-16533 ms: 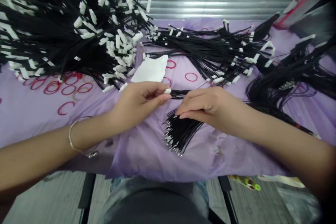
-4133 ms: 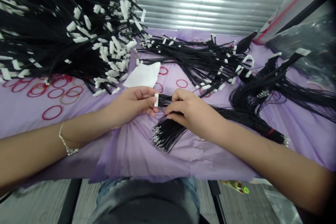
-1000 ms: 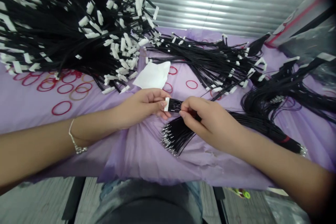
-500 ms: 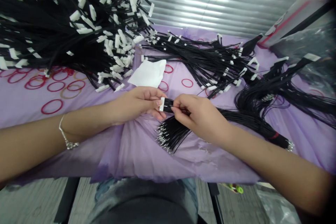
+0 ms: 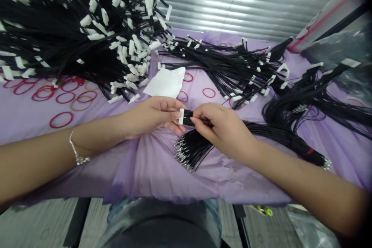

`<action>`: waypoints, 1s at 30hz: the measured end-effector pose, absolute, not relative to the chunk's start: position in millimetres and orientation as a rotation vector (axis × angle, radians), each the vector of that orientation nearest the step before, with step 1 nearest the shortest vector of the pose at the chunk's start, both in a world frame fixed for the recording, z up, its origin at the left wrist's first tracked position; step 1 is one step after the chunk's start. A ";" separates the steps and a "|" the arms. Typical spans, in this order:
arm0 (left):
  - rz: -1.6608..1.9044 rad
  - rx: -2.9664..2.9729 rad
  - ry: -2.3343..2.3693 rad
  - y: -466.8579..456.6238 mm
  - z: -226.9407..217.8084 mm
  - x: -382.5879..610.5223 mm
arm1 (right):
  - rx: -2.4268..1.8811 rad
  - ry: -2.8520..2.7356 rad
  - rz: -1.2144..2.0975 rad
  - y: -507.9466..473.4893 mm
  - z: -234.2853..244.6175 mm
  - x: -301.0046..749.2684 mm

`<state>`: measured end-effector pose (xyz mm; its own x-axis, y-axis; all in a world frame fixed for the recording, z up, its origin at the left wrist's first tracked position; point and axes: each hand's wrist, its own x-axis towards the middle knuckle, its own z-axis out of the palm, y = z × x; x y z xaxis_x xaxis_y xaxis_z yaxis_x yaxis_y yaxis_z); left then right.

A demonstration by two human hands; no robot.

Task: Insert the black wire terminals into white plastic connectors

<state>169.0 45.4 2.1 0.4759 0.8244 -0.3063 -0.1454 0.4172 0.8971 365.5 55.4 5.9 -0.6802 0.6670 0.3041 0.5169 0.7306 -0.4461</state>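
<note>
My left hand (image 5: 162, 115) pinches a white connector (image 5: 181, 116) between thumb and fingers. Black wires (image 5: 188, 117) run out of that connector toward my right hand (image 5: 219, 126), whose thumb and forefinger are closed at the wires just to its right. Whether it grips the whole set or a single wire is hidden by the fingers. Below and behind my right hand lies a bundle of black wires (image 5: 197, 145) with bare metal terminals fanned out at its left end. A red band (image 5: 308, 151) circles the bundle's right part.
A big heap of black cables with white connectors (image 5: 95, 27) fills the back left. More finished-looking cables (image 5: 221, 62) lie at the back middle and right. Red rubber bands (image 5: 61, 119) and a white paper piece (image 5: 165, 82) rest on the purple cloth (image 5: 145, 170). Plastic bags (image 5: 345, 54) stand at right.
The white connector has turned slightly in my left fingers, its face now more edge-on. Both hands stay close together; the whole view has shifted a little.
</note>
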 end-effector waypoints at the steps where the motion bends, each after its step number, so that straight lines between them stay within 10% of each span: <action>1: 0.709 0.939 0.866 45.5 2.6 168.8 | -0.900 -2.488 0.442 55.3 6.3 365.6; 21: 0.786 0.974 0.951 44.5 3.7 175.2 | -0.817 -2.511 -0.104 52.8 10.7 365.6; 30: 0.846 0.918 0.937 42.2 3.5 174.4 | -0.634 -2.758 0.414 56.8 10.8 376.5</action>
